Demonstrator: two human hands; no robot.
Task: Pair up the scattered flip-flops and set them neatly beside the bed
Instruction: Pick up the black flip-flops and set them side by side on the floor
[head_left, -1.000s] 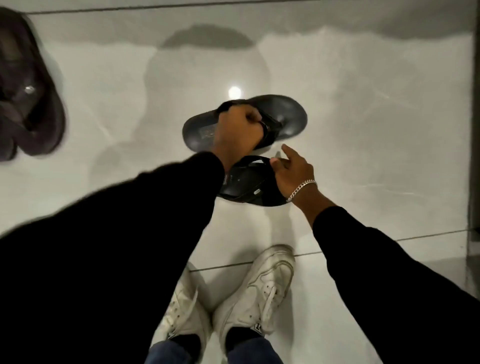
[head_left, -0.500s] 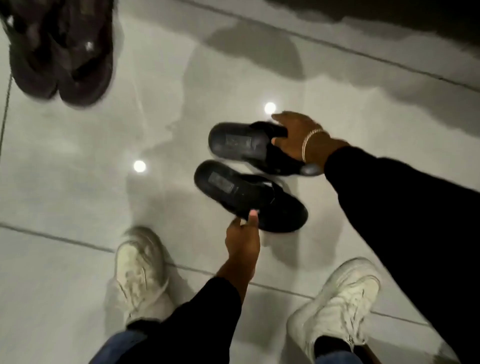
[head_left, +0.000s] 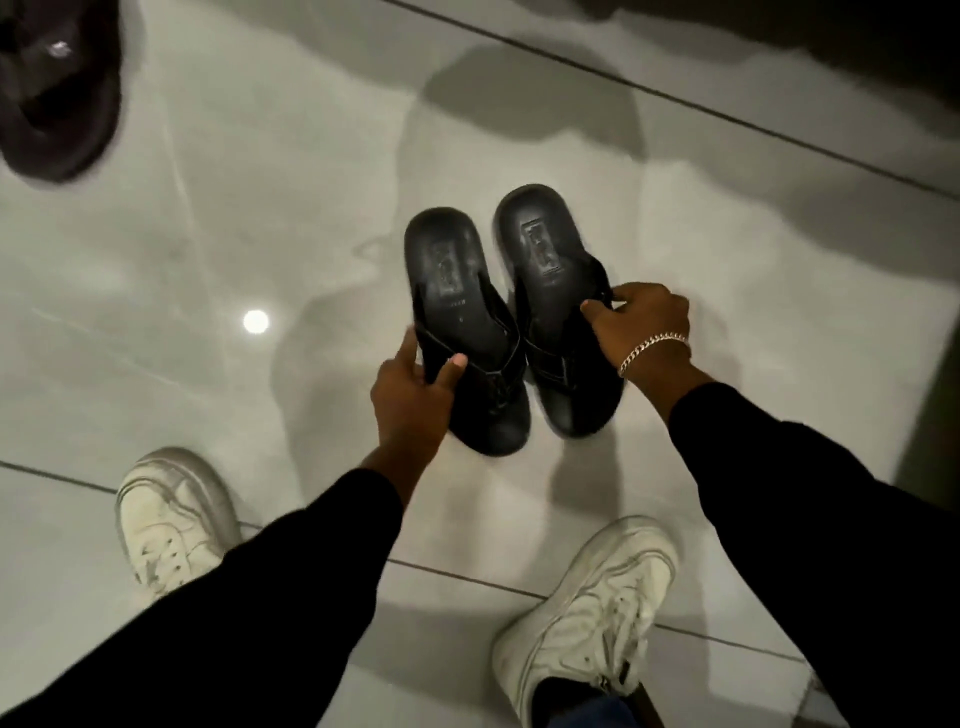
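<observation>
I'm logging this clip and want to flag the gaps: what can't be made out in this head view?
- Dark footwear at top left: cut off by the frame edge and blurred; kind and number unclear.
- Insole prints on the left flip-flop and right flip-flop: too blurred to read.
- Part of their straps: covered by the left hand and right hand.
- The bed: not identifiable; only a dark strip along the top edge.

— How many black flip-flops? 
— Two, side by side mid-floor: the left flip-flop (head_left: 464, 322) and the right flip-flop (head_left: 553, 306). 
— Other footwear? 
— Two white sneakers, a left sneaker (head_left: 169, 514) and a right sneaker (head_left: 587, 608), near. One blurred dark shoe-like shape (head_left: 52, 88) far left; I cannot tell if it is one or more.
</observation>
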